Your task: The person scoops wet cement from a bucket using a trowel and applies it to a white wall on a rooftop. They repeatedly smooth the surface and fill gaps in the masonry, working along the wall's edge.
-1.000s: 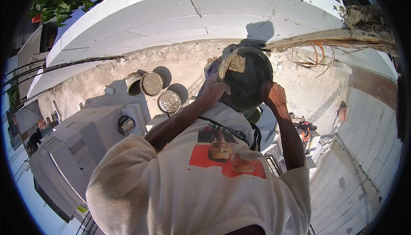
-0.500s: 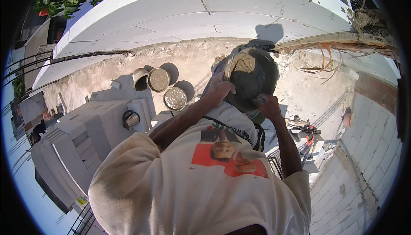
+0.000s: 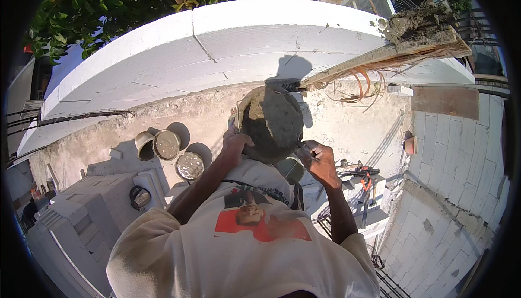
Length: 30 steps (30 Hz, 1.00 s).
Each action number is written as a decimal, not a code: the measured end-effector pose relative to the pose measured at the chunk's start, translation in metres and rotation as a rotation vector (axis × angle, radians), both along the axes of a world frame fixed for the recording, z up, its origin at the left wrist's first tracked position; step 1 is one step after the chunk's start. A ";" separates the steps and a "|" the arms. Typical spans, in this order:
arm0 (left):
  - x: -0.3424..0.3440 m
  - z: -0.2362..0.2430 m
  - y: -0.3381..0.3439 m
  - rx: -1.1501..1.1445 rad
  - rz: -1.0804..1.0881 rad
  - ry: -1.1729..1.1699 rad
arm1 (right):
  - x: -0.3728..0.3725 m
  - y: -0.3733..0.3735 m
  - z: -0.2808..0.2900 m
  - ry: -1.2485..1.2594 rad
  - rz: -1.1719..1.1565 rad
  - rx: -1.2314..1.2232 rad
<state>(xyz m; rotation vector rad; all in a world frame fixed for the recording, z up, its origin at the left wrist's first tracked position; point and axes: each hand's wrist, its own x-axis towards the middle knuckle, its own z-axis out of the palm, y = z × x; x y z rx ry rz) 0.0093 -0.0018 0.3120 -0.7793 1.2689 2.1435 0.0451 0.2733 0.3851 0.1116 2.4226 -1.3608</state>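
A dark round bucket [image 3: 274, 116] with grey mortar inside is held up in front of my body, its mouth toward me. My left hand [image 3: 236, 145] is closed on the lower left of its rim. My right hand [image 3: 316, 159] grips the lower right of the rim; some of its fingertips are hard to make out. Below and left of the held bucket, three more buckets stand on the floor: one tilted or shaded bucket [image 3: 144, 146], one filled with grey mix [image 3: 166, 144] and one with glinting wet contents [image 3: 189, 165].
A white block wall [image 3: 271, 29] runs ahead, with a rough timber beam [image 3: 374, 59] and orange strands at its right. Stacked blocks [image 3: 87, 211] stand left; tools [image 3: 363, 171] lie right. A dark figure, apparently another person [image 3: 30, 211], is at the far left.
The view has shifted, showing more foliage over the wall. The held bucket has turned, showing more mortar, and both hands have moved with it, still on its rim.
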 end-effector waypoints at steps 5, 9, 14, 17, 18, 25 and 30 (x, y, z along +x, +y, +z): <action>0.001 -0.023 -0.002 -0.050 -0.030 -0.001 | -0.065 -0.009 0.096 -0.135 -0.392 -0.627; -0.008 0.005 0.002 -0.094 -0.013 -0.081 | -0.155 0.042 0.121 0.055 -0.491 -1.047; -0.006 -0.032 -0.002 -0.145 -0.093 -0.056 | -0.226 0.126 0.161 0.441 -0.357 -1.211; -0.015 -0.021 0.005 -0.084 -0.069 0.028 | -0.198 0.106 0.196 0.619 -0.473 -0.825; -0.023 -0.016 0.012 -0.049 -0.071 0.072 | -0.181 0.094 0.202 0.653 -0.580 -0.616; -0.040 -0.024 0.032 -0.191 -0.149 0.238 | -0.037 0.055 0.082 0.290 -0.204 0.465; -0.057 -0.035 0.047 -0.161 -0.281 0.457 | 0.008 0.025 -0.021 0.129 0.025 0.913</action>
